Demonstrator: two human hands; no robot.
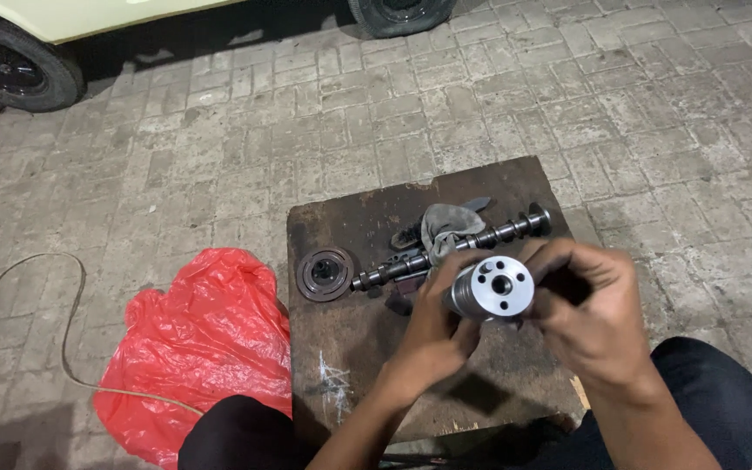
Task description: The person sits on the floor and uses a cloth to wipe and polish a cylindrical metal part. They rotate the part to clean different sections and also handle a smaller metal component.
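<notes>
My left hand (435, 324) and my right hand (592, 306) hold between them a shiny metal cylinder (491, 289) whose round end face, with a centre hole and several small holes, points up at the camera. Both hands hover over a dark wooden board (345, 344) lying on the ground. On the board behind the hands lies a long dark camshaft (498, 233), partly hidden by the cylinder and my fingers. A grey rag (442, 228) lies against the shaft. A round dark metal disc (325, 274) sits at the board's left side.
A crumpled red plastic bag (198, 348) lies on the paving left of the board. A pale rope (10, 313) curls at the far left. A vehicle's tyres (12, 70) stand at the top. My dark-trousered knees (707, 383) flank the board.
</notes>
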